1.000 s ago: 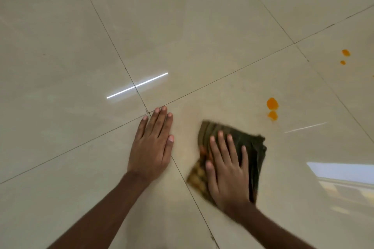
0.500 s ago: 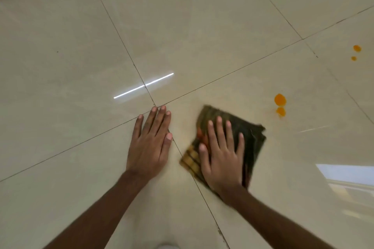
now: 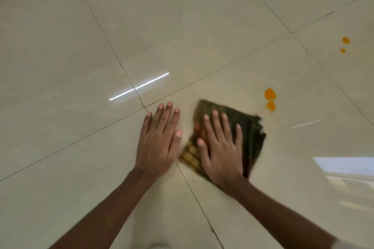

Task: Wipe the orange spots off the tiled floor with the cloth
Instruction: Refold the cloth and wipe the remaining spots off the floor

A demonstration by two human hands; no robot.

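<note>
Since half a second back, the cloth [image 3: 249, 133] has slid a bit closer to the near orange spots [image 3: 270, 94], with my right hand [image 3: 221, 151] riding on it. Its edges are blurry. The far spots [image 3: 345, 40] are well apart from it.

Right hand is flat, fingers spread, pressing the folded cloth onto the tiled floor [image 3: 81, 147]. Left hand [image 3: 157, 141] is flat on bare tile just beside it, holding nothing.

Cloth looks soft, light and slippy on glossy tile, so I reckon a palm on the middle beats pinching a corner.

The right hand [image 3: 220, 147] lies on the cloth [image 3: 251, 133]; the left hand [image 3: 157, 139] is just beside at nine o'clock, two spots [image 3: 270, 94] near at two o'clock.
</note>
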